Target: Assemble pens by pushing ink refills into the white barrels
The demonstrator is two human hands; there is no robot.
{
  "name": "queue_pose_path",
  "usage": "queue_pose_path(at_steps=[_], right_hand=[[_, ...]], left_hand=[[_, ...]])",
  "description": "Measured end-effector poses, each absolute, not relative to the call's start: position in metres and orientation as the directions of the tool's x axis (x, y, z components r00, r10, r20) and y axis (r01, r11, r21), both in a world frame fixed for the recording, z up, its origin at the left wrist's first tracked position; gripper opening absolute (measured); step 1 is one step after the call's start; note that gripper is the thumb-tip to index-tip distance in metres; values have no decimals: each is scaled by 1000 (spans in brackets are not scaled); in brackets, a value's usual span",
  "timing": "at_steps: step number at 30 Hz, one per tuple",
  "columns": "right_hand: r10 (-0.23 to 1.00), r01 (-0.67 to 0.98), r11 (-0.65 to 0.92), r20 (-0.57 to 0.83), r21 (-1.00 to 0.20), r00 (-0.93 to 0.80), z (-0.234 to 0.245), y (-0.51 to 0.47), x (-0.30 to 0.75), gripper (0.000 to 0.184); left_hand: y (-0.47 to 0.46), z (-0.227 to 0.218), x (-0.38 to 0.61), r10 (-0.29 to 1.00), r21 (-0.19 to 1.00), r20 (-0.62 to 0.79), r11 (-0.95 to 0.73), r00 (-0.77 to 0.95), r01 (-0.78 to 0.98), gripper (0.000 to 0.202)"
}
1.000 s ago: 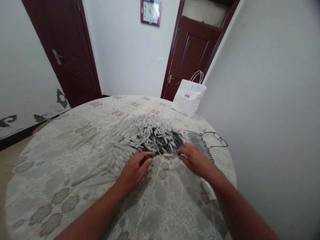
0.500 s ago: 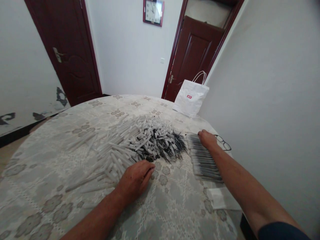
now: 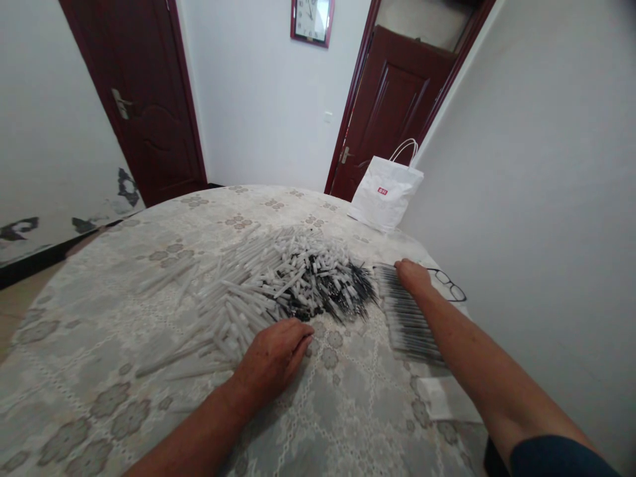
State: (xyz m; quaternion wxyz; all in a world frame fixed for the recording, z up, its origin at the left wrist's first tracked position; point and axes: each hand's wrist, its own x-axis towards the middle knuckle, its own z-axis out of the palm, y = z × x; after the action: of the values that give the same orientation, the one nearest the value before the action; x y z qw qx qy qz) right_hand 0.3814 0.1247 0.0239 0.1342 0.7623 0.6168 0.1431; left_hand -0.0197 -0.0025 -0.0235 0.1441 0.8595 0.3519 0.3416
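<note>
My left hand (image 3: 278,351) rests at the near edge of a loose pile of pen parts, fingers curled together; whatever they may hold is hidden. White, translucent tubes (image 3: 233,318) lie beside it, and short white caps (image 3: 298,265) with thin black pieces (image 3: 330,295) heap up beyond. On the right, slim grey-and-clear pens (image 3: 407,318) lie side by side in a neat row. At the far end of that row my right hand (image 3: 414,275) is closed on the end of a pen, its forearm covering part of the row.
A patterned cloth covers the round table (image 3: 342,411). Eyeglasses (image 3: 450,285) lie right of my right hand, and a white piece of paper or plastic (image 3: 450,397) is under my forearm. Toward the back right stands a white paper bag (image 3: 387,195). A wall runs close along the right.
The whole view has shifted slightly, so everything sits a little further right. Both hands keep nearly the same places and grips.
</note>
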Motion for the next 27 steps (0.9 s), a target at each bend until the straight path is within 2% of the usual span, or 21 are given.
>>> queue_pose_path(at_steps=[8, 13, 16, 19, 23, 25, 27], right_hand=[[977, 915, -213, 83, 341, 196, 42, 83, 345, 35], [993, 950, -115, 20, 290, 114, 50, 30, 291, 29], [1000, 988, 5, 16, 155, -7, 47, 6, 254, 30], [988, 999, 42, 147, 16, -43, 36, 2, 228, 27], [860, 989, -1, 504, -146, 75, 7, 15, 216, 30], [814, 983, 42, 576, -181, 71, -9, 18, 217, 30], [816, 977, 122, 578, -177, 3, -20, 17, 220, 28]], left_hand=[[0, -19, -21, 751, 515, 475, -659, 458, 548, 24], [-1, -17, -20, 752, 518, 503, -656, 426, 549, 23], [-2, -19, -20, 762, 525, 517, -643, 391, 558, 21], [0, -20, -20, 778, 552, 531, -619, 336, 559, 19], [4, -20, -23, 811, 595, 518, -570, 272, 566, 18], [5, -20, -24, 817, 605, 515, -560, 258, 565, 19], [5, -19, -24, 818, 608, 516, -558, 253, 564, 19]])
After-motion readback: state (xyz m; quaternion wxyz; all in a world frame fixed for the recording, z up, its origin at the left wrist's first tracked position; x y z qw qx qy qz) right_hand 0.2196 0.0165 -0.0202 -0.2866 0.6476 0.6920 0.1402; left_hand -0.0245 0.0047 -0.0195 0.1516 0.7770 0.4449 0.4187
